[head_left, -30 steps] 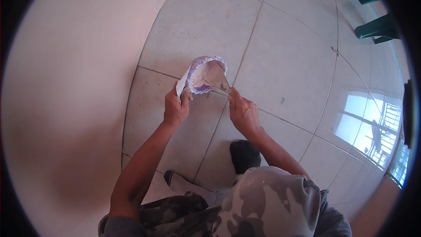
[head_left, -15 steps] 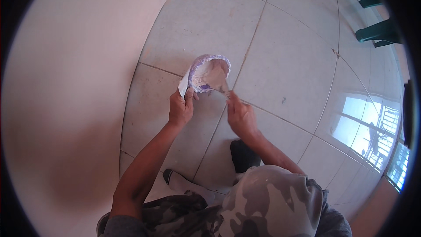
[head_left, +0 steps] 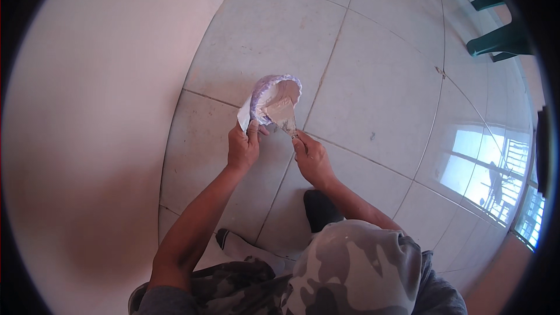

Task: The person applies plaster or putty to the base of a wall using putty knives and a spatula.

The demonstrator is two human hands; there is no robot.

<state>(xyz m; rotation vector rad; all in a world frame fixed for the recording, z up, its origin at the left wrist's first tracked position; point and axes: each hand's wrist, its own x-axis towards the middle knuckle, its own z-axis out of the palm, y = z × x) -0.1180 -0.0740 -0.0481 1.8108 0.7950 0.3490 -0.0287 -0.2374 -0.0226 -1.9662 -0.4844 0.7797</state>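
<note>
A purple-and-white container [head_left: 258, 96] with a crusted rim and pale paste inside is held tilted, its opening toward the right. My left hand [head_left: 244, 146] is closed on its near left side, where a white flat piece [head_left: 243, 118] also sticks out against the fingers. My right hand [head_left: 312, 160] grips a putty knife by the handle. Its blade [head_left: 281, 114], coated with pale paste, is at the container's mouth, partly over the opening.
Pale tiled floor [head_left: 373, 76] lies below, with a plain wall [head_left: 99, 93] along the left and green plastic legs [head_left: 496, 41] at the upper right. My feet [head_left: 318, 210] and camouflage-clad knees [head_left: 350, 262] are below.
My right hand has moved down and to the left with the knife, whose paste-covered blade now sits lower at the opening. My left hand and the container have shifted slightly rightward.
</note>
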